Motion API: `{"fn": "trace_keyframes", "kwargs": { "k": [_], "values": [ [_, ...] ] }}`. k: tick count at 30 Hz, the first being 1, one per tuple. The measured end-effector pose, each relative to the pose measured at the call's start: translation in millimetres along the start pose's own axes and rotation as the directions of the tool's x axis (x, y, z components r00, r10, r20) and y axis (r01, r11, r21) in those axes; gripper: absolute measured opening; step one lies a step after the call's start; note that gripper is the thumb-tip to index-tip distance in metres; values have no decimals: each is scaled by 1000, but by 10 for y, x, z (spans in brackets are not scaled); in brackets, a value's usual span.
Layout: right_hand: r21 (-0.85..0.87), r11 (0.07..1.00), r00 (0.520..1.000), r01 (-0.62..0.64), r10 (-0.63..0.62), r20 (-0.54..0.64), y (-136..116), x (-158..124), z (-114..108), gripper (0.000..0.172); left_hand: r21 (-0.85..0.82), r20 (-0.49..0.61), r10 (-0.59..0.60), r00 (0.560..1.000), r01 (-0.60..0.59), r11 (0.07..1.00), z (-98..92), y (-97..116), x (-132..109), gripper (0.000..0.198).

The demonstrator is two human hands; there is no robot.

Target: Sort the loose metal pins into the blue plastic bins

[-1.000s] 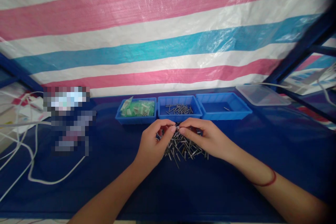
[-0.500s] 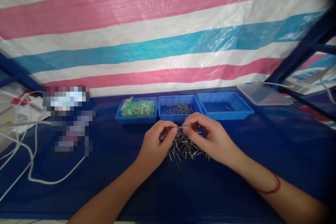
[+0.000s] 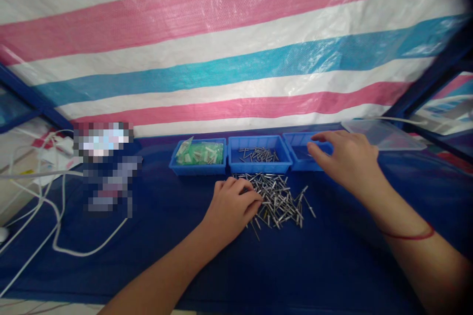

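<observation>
Through the head camera, I make the pile of metal pins (image 3: 279,202) the middle of my clock. It lies loose on the blue worktop (image 3: 236,275), with lots of pins crossing each other.

My left hand (image 3: 234,209) is at 9 o'clock, palm down, with its fingers bent and touching the edge of the pile. The tips are close together, but I can't tell if they pinch a pin.

My right hand (image 3: 347,160) is up at 2 o'clock and covers part of the right blue tray (image 3: 306,163). Its thumb and pointing finger are apart, and I see nothing between them. A thin red band (image 3: 410,237) goes round that wrist.

The right tray is at 1 o'clock. The middle blue tray (image 3: 260,167) is at 11 o'clock and has more pins inside. The left blue tray (image 3: 199,171) is at 10 o'clock and holds a green bag (image 3: 199,154). A clear plastic sheet (image 3: 401,139) lies at 2 o'clock, past my right hand. White cables (image 3: 76,254) curl at 9 o'clock, far from the pile.
</observation>
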State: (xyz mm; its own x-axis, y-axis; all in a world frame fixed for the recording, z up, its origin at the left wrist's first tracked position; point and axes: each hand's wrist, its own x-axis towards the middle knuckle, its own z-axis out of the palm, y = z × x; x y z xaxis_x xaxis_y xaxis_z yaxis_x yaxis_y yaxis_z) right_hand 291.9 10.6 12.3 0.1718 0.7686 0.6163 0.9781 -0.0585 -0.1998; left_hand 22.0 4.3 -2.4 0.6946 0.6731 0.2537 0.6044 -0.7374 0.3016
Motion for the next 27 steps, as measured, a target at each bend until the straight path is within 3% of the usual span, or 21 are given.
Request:
{"fn": "trace_keyframes", "kwargs": {
  "k": [5,11,17,19,24,27],
  "values": [
    [128,990,998,55,-55,-6,-282,-83,-112,18,19,16,-24,1000,24,1000,21,2,5,19],
    [349,909,968,229,-252,21,-623,-228,-192,14,51,-2,-52,999,52,997,39,36,17,15],
    [551,770,851,322,-490,188,-747,-327,-124,12,-30,-57,-107,993,105,994,2,35,33,12],
    [611,735,833,295,-511,212,-777,-349,-112,15,-82,-99,-127,987,119,990,-9,26,38,12],
    [702,705,884,101,-387,262,-811,-381,-84,15,-193,-157,-128,979,97,977,-5,3,43,13],
    [706,708,881,2,-335,334,-804,-383,-55,15,-303,-226,-139,964,66,951,3,4,46,11]
  ]
}}
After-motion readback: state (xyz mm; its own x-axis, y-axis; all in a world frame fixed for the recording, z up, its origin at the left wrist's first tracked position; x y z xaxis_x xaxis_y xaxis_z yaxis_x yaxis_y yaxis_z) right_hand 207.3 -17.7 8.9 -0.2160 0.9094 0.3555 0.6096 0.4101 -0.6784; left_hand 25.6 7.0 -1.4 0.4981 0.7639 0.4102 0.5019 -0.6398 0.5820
